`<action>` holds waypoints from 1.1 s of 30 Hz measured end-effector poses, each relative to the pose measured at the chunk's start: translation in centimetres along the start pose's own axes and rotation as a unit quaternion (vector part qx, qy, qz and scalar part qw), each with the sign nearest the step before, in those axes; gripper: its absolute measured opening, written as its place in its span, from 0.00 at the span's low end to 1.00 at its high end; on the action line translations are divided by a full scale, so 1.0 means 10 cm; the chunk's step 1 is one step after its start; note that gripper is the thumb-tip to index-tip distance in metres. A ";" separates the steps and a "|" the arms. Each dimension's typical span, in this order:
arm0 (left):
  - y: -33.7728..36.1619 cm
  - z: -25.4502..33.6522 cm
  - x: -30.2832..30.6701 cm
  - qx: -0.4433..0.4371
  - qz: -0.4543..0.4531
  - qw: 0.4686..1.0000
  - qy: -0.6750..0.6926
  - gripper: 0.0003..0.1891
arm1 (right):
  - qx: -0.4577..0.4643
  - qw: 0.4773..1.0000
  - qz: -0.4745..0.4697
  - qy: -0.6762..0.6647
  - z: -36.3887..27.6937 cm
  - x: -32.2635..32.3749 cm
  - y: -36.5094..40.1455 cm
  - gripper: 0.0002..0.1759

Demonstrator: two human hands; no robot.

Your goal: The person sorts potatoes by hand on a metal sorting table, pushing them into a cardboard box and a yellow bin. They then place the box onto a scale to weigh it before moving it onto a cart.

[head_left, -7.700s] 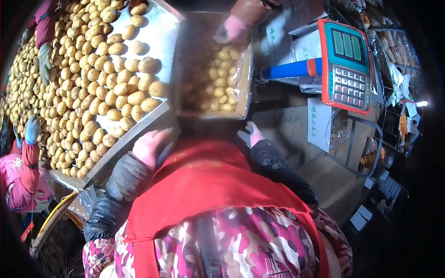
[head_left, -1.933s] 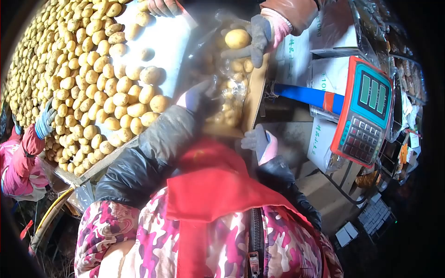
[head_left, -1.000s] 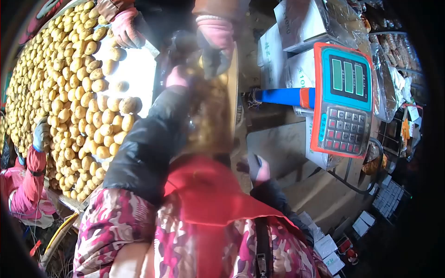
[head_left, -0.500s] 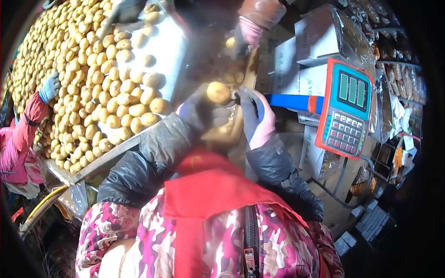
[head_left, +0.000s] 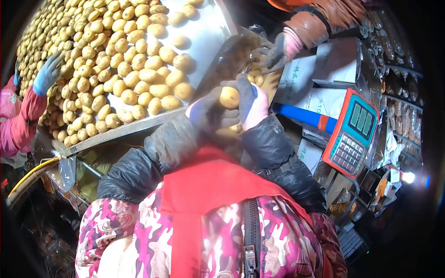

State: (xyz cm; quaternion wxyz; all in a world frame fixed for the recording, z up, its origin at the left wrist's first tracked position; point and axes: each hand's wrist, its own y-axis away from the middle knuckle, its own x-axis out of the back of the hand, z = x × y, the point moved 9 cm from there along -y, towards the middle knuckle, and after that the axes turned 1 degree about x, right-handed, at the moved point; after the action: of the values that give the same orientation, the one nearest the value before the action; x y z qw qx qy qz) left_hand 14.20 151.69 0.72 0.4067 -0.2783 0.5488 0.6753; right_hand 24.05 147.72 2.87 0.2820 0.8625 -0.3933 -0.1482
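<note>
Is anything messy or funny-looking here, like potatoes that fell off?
Nothing stands out. The yellow potatoes lie heaped on the shiny metal table, inside its raised edge, and none can be seen spilled below it. One round yellow potato sits in the gloved left hand, with the gloved right hand against it.

One head-worn camera looks forward and steeply down, close above the left hand [head_left: 211, 113] and right hand [head_left: 254, 104]; the bench's [head_left: 116, 132] near edge runs upper left.

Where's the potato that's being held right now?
In the head view, centre, the potato sits between the left hand and right hand, just right of the metal tray and left of the scale.
</note>
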 end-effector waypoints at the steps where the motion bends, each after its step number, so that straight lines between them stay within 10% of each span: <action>1: 0.02 0.01 0.04 0.001 0.010 1.000 0.001 0.28 | 0.022 0.999 -0.017 -0.022 0.02 -0.03 -0.04 0.29; 5: 0.24 0.11 0.09 0.068 -0.012 0.991 0.117 0.26 | -0.037 0.992 -0.091 -0.073 0.31 -0.13 -0.19 0.32; 7: 0.35 0.39 0.28 -0.050 -0.102 0.976 0.188 0.29 | -0.041 0.994 -0.069 -0.076 0.40 -0.06 -0.19 0.33; 10: 1.07 1.42 0.71 -0.354 0.083 0.931 0.036 0.34 | -0.085 0.992 -0.079 -0.040 0.53 0.13 -0.13 0.36; 14: 1.98 2.00 1.34 -0.453 0.278 0.846 0.041 0.33 | -0.119 0.992 -0.033 -0.006 0.77 0.37 -0.06 0.38; 18: 2.08 1.59 1.41 -0.379 0.413 0.817 -0.137 0.21 | -0.141 0.987 -0.069 0.043 0.91 0.52 0.11 0.31; 19: 2.00 1.47 1.61 -0.328 0.406 0.754 -0.398 0.18 | -0.157 0.978 -0.100 0.092 0.97 0.53 0.18 0.32; 24: 1.13 0.31 1.10 -0.003 0.113 0.811 -0.574 0.18 | -0.361 0.892 -0.183 0.202 1.96 0.88 0.62 0.29; 27: 1.00 0.15 0.99 0.169 0.125 0.738 -0.641 0.22 | -0.364 0.905 -0.207 -0.070 3.42 1.35 0.52 0.32; 29: 0.98 0.28 0.74 0.132 0.099 0.709 -0.686 0.24 | -0.303 0.900 -0.244 0.196 3.00 1.14 0.56 0.48; 33: 0.75 0.16 0.78 0.082 0.070 0.737 -0.667 0.25 | -0.393 0.902 -0.177 0.029 3.12 0.83 0.69 0.57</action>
State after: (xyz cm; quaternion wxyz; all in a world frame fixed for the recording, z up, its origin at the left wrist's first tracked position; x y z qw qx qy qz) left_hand 3.91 154.60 -1.49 0.6414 0.3171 0.2075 0.6671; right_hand 10.43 126.20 -18.16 0.5784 0.7407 -0.1360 -0.3135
